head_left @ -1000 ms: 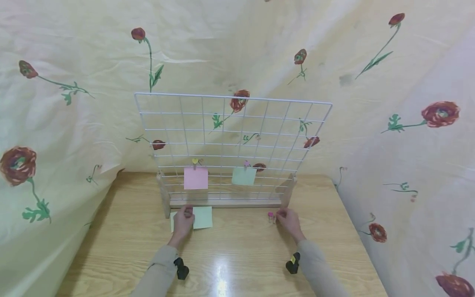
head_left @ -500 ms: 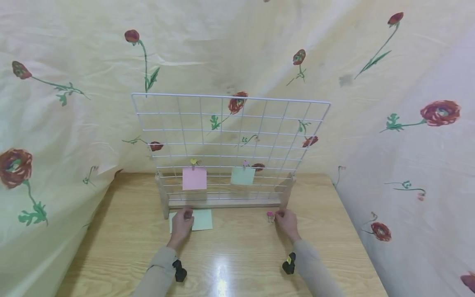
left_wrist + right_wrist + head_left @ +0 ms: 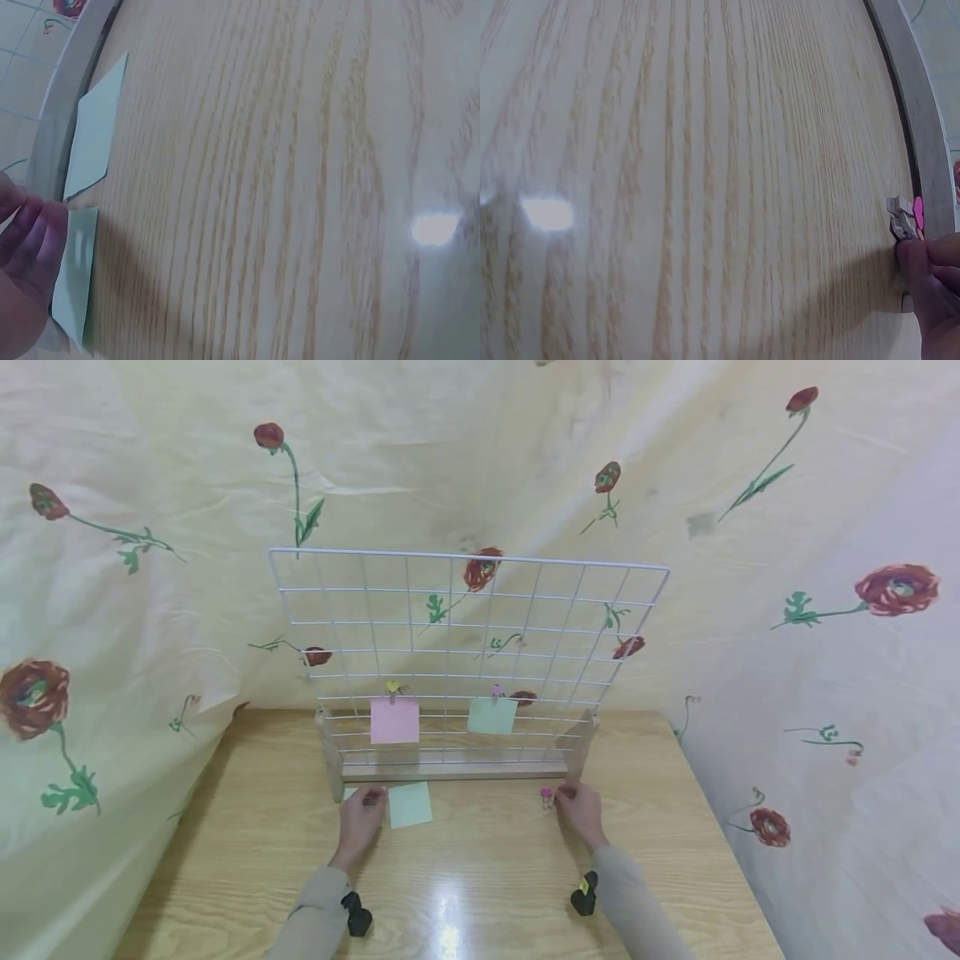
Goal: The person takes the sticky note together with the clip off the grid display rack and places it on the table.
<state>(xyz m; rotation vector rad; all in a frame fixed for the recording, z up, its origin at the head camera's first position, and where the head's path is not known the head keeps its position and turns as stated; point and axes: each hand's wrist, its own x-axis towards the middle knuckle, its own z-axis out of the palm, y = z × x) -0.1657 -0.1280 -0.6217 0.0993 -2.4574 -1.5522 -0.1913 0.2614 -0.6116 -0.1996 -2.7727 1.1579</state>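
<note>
My left hand (image 3: 361, 822) is at the table near the rack's left foot, its fingers bent and bunched at one end of a pale green paper note (image 3: 75, 274). It appears to pinch that note, though the thumb's contact is hidden. Just right of it lies a second green note (image 3: 409, 804), flat on the table. My right hand (image 3: 581, 814), by the rack's right foot, pinches a small clothespin (image 3: 904, 215) with a pink ornament between thumb and fingers. Whether more than one clothespin is there, I cannot tell.
A white wire grid rack (image 3: 468, 560) stands on a wooden base (image 3: 454, 771) at the back. A pink note (image 3: 395, 720) and a green note (image 3: 492, 716) hang from it by clothespins. Flowered cloth (image 3: 150, 627) surrounds the wooden table (image 3: 480, 852).
My left hand has shifted slightly left, and less of the left green note shows beside it. The right green note has turned a little and shows more fully. My right hand stays put.
</note>
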